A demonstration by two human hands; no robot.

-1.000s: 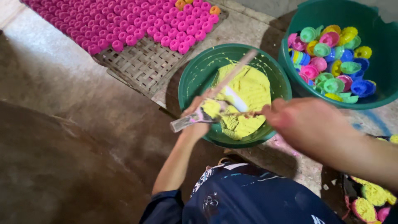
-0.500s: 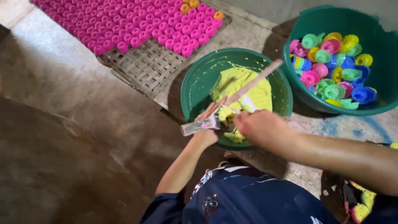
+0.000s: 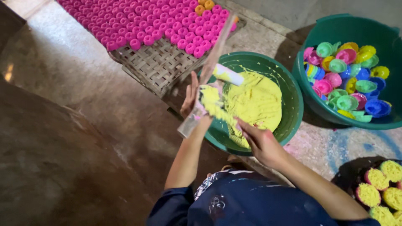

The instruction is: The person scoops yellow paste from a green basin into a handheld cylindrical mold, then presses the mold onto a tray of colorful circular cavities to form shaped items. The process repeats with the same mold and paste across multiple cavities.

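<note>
- Long flat stick [image 3: 211, 67], pale and smeared w/ yellow, held tilted over near rim of green basin [image 3: 293, 104]; lower end by left wrist, upper end reaching over woven tray.
- Left hand [image 3: 193, 97] behind stick, fingers upright and spread, palm pressed to it; proper grip or just bracing: can't tell.
- Lump of yellow paste [image 3: 211, 102] stuck on stick near left hand, strand trailing down toward right hand.
- Right hand [image 3: 258, 140] at basin's near edge, fingers curled, tips pinching the yellow strand; stained pinkish.
- Pale cylinder [image 3: 228, 74], yellow-smeared, lying across stick above the paste.
- Basin: round, plastic-looking, 1 of it, holding thick wet yellow paste [image 3: 259, 100], lumpy texture.
- 2nd, bigger green tub [image 3: 377, 33] to the right, touching or just beside basin; full of small cup-shaped moulds [image 3: 347, 83] in pink, green, yellow, blue; too many to count.
- Woven tray [image 3: 155, 67], basket-weave strips, beyond basin; rows of small round pink pieces [image 3: 159, 25], plus approx. 2 orange ones [image 3: 204, 6] at far edge.
- Bottom right: moulds filled w/ grainy yellow paste [image 3: 379, 184], approx. 5 showing.
- All set on stained concrete floor [image 3: 75, 83].
</note>
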